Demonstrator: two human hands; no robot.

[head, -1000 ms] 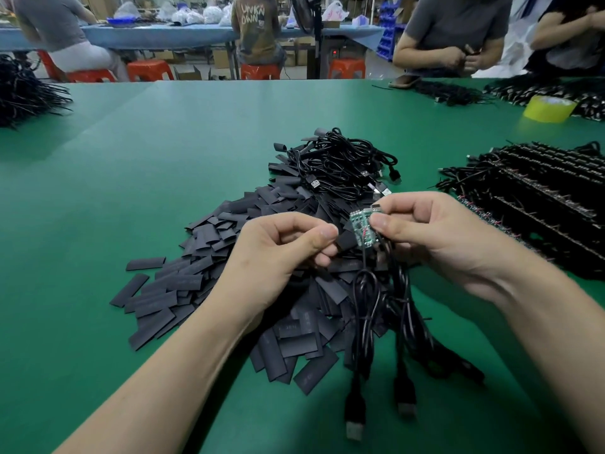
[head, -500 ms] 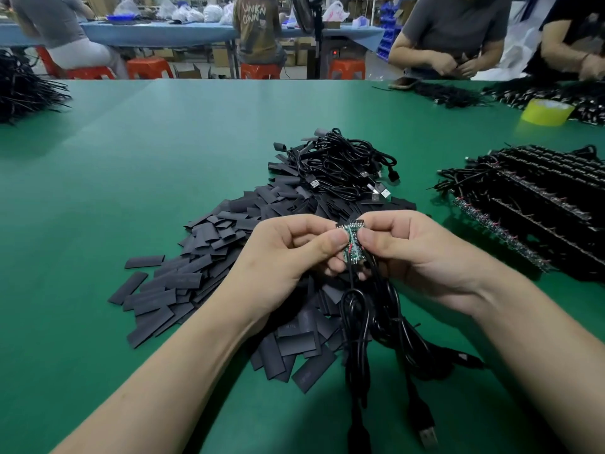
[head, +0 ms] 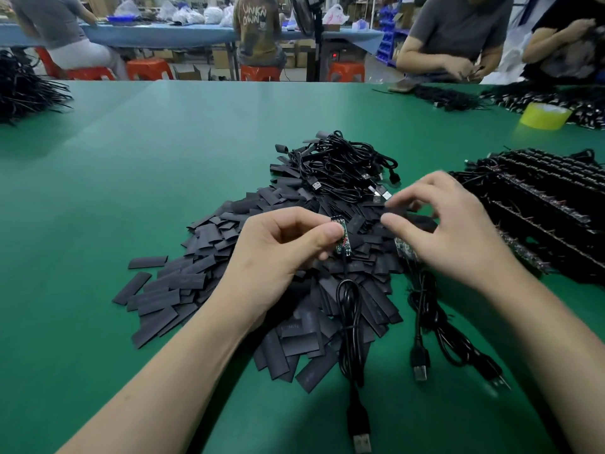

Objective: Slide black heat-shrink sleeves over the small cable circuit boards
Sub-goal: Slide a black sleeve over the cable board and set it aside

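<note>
My left hand (head: 284, 247) pinches a small green circuit board (head: 342, 240) between thumb and forefinger, held upright. Its black cable (head: 349, 322) hangs down to a USB plug (head: 361, 442) near the table's front edge. My right hand (head: 448, 231) is apart from the board, to its right, over the pile of flat black heat-shrink sleeves (head: 196, 283). Its thumb and forefinger pinch one blurred sleeve (head: 397, 210). A second board (head: 404, 249) pokes out below that palm, with more cables (head: 429, 309) trailing down from it.
A tangle of black USB cables (head: 343, 168) lies behind the sleeve pile. Rows of black cable assemblies (head: 540, 208) fill the right side. A yellow tape roll (head: 545, 116) stands at far right, a cable bundle (head: 23, 86) at far left. People work across the green table (head: 131, 158).
My right hand has let go of the board and moved right and up to the sleeve pile. The board now stays in my left hand alone.
</note>
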